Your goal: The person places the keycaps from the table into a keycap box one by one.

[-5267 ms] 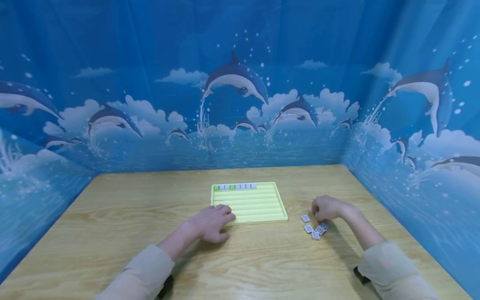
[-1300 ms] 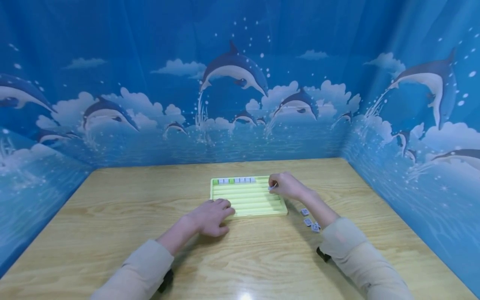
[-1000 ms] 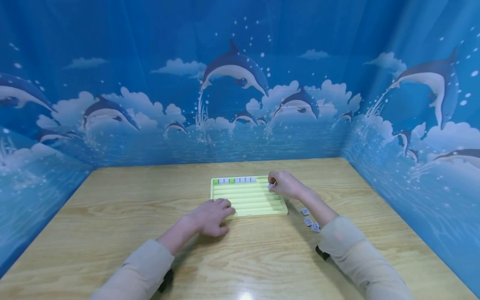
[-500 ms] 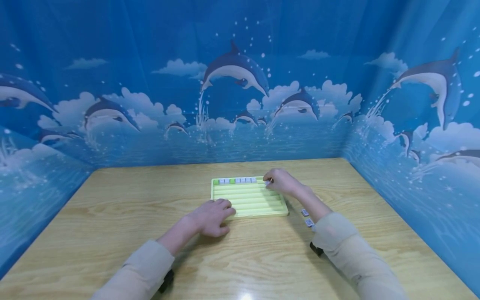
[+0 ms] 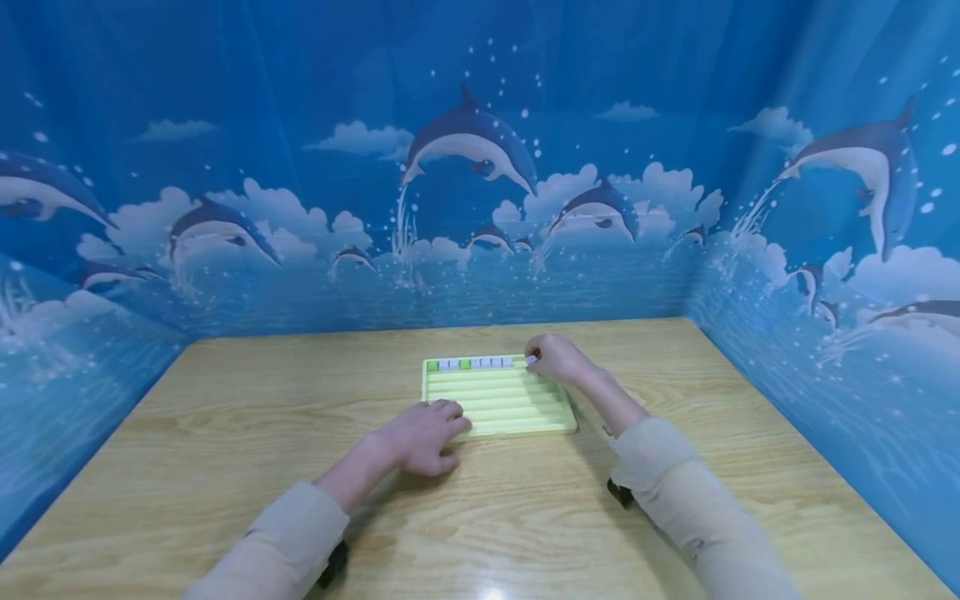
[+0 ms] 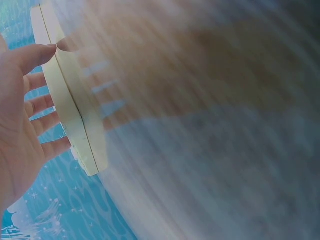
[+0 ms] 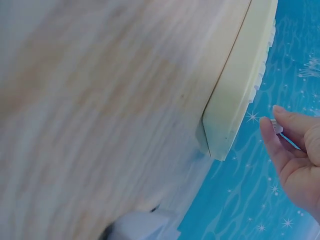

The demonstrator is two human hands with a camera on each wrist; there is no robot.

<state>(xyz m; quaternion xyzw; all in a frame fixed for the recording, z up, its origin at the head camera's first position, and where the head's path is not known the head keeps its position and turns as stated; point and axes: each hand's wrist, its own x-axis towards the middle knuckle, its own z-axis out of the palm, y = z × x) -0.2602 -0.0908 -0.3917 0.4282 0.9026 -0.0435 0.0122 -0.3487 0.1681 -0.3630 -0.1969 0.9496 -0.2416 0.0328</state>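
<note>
1. The right hand (image 5: 558, 360) has its thumb and a fingertip closed together in a pinch, with only a thin gap left between them. A small tile (image 7: 277, 126) is caught there; the right wrist view shows part of its pale edge.

2. The tile is at the back right of the green tray (image 5: 495, 402), a little beyond the right end of the row of tiles (image 5: 486, 363). Whether it touches the tray yet, I cannot tell.

3. That row fills much of the back groove: two green pieces among white ones, side by side. The grooves nearer the person show no tiles where they are visible.

4. The left hand (image 5: 423, 437) lies at the tray's near left corner with fingers spread and pinching nothing, probably steadying it.

5. Loose tiles (image 5: 607, 430) lie on the table (image 5: 480, 517) to the right of the tray, mostly hidden by the right sleeve (image 5: 652, 458). A blue dolphin curtain (image 5: 300, 150) stands behind.

6. The step in hand looks like adding one more tile to the back row. The next move seems to call for lowering it into the groove, squaring it against the last tile, then letting go without nudging its neighbours.
</note>
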